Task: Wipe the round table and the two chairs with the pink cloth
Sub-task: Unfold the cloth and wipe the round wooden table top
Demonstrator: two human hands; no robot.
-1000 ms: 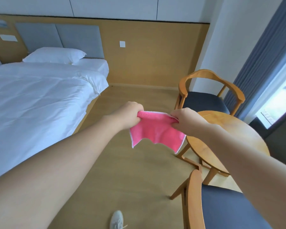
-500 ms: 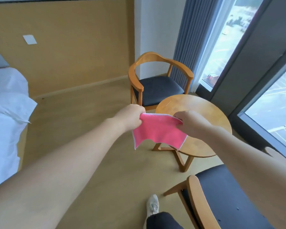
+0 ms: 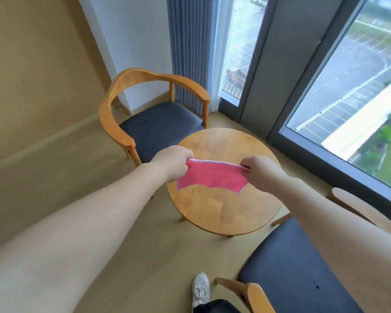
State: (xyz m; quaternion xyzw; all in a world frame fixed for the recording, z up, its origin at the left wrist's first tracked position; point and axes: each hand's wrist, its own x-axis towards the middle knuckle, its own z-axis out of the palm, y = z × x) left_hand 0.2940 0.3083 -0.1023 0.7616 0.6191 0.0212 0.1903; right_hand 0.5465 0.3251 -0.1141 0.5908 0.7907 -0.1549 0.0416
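Note:
The pink cloth [image 3: 210, 177] hangs stretched between my two hands above the round wooden table [image 3: 226, 213]. My left hand [image 3: 172, 161] pinches its left top corner. My right hand [image 3: 260, 170] pinches the right top corner. The cloth's lower edge hangs free over the tabletop. One wooden chair with a dark seat [image 3: 158, 125] stands behind the table on the left. A second chair with a dark seat [image 3: 291, 267] is at the lower right, partly hidden by my right forearm.
Tall windows [image 3: 352, 86] and a blue-grey curtain [image 3: 190, 48] line the far right side. A tan wall [image 3: 32, 64] runs along the left. My foot in a white shoe [image 3: 201, 290] stands on the pale floor near the close chair.
My view has swung right, from the bed to the table and windows. The cloth, held by both hands throughout, now hangs over the tabletop and is pulled wider.

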